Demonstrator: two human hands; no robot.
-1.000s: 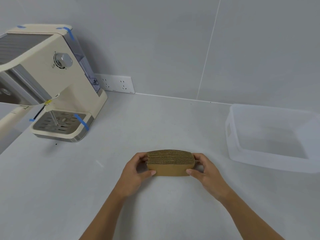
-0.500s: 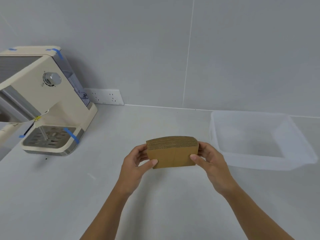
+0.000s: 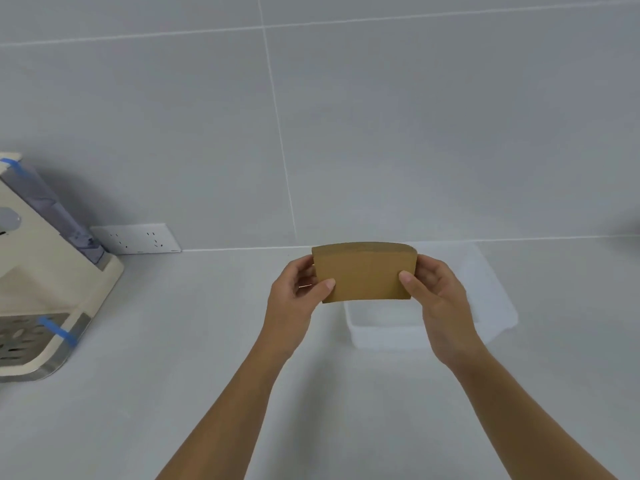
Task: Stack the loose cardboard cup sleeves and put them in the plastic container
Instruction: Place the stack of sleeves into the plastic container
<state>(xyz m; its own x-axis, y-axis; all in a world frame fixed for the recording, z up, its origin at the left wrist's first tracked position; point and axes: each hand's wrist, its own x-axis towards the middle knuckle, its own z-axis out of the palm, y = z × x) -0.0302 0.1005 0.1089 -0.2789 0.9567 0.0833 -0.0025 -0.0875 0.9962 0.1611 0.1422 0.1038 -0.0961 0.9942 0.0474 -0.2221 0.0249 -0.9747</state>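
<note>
Up off the counter, the stack of cardboard cup sleeves [image 3: 365, 273] is pinched at its two ends: left hand [image 3: 298, 299] with thumb in front, fingers behind; right hand [image 3: 438, 303] likewise. Below and behind the fingers sits the clear plastic container [image 3: 491, 299], with a coffee machine [image 3: 41, 289] far left.

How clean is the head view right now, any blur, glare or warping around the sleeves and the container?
Head view: light is soft and even, no glare; the stack of sleeves is slightly soft; the translucent plastic container nearly washes out against the pale counter; wall tile lines bow from wide-angle distortion.
</note>
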